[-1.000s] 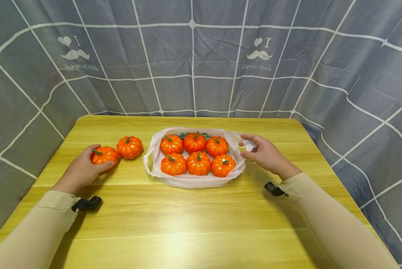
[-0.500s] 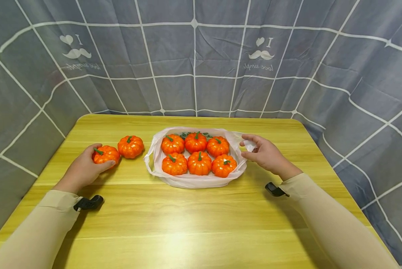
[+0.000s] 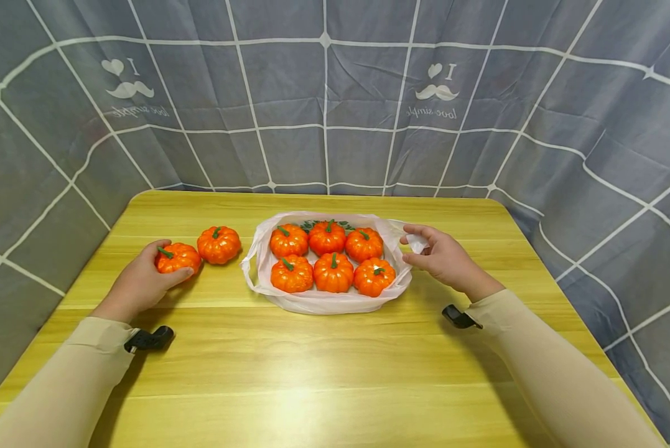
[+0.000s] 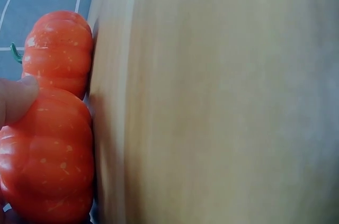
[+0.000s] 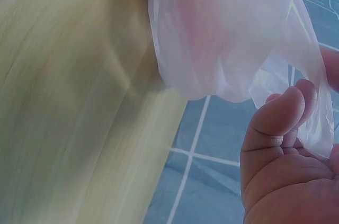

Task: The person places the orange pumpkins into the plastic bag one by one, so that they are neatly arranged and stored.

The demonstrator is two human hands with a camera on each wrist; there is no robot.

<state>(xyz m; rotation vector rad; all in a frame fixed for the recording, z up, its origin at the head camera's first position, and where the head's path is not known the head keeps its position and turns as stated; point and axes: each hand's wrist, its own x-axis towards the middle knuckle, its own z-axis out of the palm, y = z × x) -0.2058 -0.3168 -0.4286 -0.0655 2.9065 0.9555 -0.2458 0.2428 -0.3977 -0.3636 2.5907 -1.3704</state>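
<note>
On the left of the table, my left hand (image 3: 139, 280) grips a small orange pumpkin (image 3: 178, 257) with a green stem. The left wrist view shows my thumb (image 4: 18, 98) across the top of that pumpkin (image 4: 47, 155). A second pumpkin (image 3: 219, 245) sits just behind and to the right of it. In the middle stands a pale, see-through plastic bag (image 3: 323, 303), its mouth spread wide around several pumpkins (image 3: 333, 272) in two rows. My right hand (image 3: 442, 256) holds the bag's right handle (image 5: 316, 123), with the fingers curled round it.
The wooden table (image 3: 290, 373) stretches in front of the bag. A grey curtain (image 3: 362, 81) with white lines hangs behind and along both sides. Something dark green and leafy (image 3: 307, 224) shows inside the bag at its back.
Only the head view has shifted very slightly. Both hands, the pumpkins and the bag keep their places.
</note>
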